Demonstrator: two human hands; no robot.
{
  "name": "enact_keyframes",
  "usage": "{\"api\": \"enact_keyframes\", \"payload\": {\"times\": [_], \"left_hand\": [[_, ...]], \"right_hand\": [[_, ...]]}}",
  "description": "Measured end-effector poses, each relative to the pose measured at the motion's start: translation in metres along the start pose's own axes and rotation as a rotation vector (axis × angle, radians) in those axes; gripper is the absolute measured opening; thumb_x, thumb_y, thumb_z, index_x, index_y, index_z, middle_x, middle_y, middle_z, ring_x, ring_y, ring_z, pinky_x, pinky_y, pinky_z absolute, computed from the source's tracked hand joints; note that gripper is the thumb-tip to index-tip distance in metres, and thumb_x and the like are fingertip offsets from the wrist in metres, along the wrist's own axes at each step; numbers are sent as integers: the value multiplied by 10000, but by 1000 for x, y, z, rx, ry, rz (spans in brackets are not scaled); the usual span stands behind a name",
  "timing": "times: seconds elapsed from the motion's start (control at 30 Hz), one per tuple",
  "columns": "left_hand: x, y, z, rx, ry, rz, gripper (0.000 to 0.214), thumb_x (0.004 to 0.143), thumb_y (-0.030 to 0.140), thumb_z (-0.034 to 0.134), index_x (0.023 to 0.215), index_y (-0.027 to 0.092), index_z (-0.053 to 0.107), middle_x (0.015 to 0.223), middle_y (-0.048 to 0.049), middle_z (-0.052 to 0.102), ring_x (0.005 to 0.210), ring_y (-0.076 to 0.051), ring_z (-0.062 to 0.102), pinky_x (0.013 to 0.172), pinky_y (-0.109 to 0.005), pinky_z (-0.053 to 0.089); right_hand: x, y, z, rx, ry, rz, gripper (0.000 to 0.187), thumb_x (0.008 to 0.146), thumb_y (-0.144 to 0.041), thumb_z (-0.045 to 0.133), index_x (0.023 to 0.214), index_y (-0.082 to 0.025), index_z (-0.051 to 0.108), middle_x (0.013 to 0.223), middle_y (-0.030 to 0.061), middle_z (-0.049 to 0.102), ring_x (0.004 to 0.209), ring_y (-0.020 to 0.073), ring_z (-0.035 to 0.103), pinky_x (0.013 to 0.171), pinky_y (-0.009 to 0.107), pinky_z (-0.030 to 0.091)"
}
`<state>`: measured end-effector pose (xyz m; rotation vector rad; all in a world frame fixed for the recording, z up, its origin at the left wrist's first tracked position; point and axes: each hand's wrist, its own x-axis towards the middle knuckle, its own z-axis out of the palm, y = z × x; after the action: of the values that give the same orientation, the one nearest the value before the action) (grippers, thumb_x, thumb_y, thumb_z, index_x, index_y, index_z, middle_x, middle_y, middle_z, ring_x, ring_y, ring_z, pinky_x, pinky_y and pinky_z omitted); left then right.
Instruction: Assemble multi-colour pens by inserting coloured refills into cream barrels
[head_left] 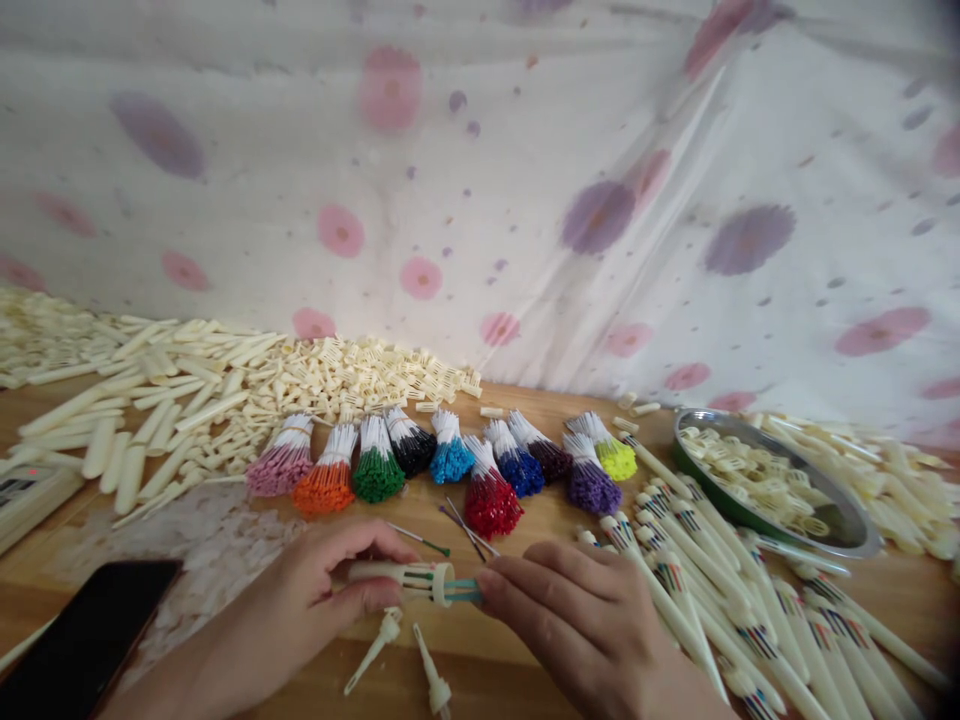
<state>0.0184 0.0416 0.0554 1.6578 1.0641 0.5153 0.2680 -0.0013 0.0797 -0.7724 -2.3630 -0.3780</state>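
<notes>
Flower-printed sheeting hangs behind a wooden desk. At the near edge, the left hand grips a slotted cream tube between thumb and fingers, while the right hand pinches light-blue strips that emerge from the collar at the tube's right end; its fingertips hide their far ends. Good work here seems to call for a firm but not crushing hold on the tube, with strips and collar in one line, since a sideways push could bend such thin pieces. Turning the slots upward would let the eye check that each strip lies in its own channel, uncrossed. Just beyond the tube lie a loose green-tipped stick and a few others, best left uncovered by the wrists; two pointed cream pieces rest nearer the body. Farther out, colour-sorted bundles stand in a ragged row, and mixing them would probably slow the picking. Cream pens with coloured slots crowd the right, beside an oval bowl of slotted pieces; a phone lies at the left, below a heap of cream parts.
</notes>
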Motion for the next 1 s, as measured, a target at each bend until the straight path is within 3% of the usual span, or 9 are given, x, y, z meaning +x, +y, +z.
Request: {"api": "enact_keyframes", "payload": {"times": [0.13,0.23,0.4,0.7,1.0], "left_hand": [[3,-2,-2,-35,5,20,123,769,243,641,885,268,672,874,14,672,844,-169,604,713,-229,479],[8,-7,-4,-67,-7,89,180,723,185,675,865,290,706,864,19,679,826,-162,609,731,-231,480],[12,-15,-7,-123,-40,264,176,724,277,707,890,324,741,901,-15,688,868,-182,615,782,-258,479],[15,-17,-7,-76,-56,325,179,742,329,698,915,354,735,888,-18,672,820,-172,613,744,-247,483],[17,-19,-4,-106,-79,286,189,757,300,686,929,363,730,925,-16,661,842,-167,604,764,-239,476]], "right_hand": [[-1,1,-1,81,-5,56,269,953,-167,388,981,-109,649,870,73,721,751,158,631,635,271,515],[1,-2,-1,192,39,176,140,899,-159,512,961,-128,633,817,53,710,707,142,628,613,249,504],[5,-11,3,437,92,411,83,878,-189,549,841,-157,616,682,28,668,610,116,614,557,212,489],[3,-14,15,480,44,404,100,869,-159,526,823,-146,614,662,29,659,571,111,597,512,197,443],[3,-17,18,493,-2,459,141,873,-186,524,782,-157,627,636,15,650,556,105,594,498,187,423]]}}
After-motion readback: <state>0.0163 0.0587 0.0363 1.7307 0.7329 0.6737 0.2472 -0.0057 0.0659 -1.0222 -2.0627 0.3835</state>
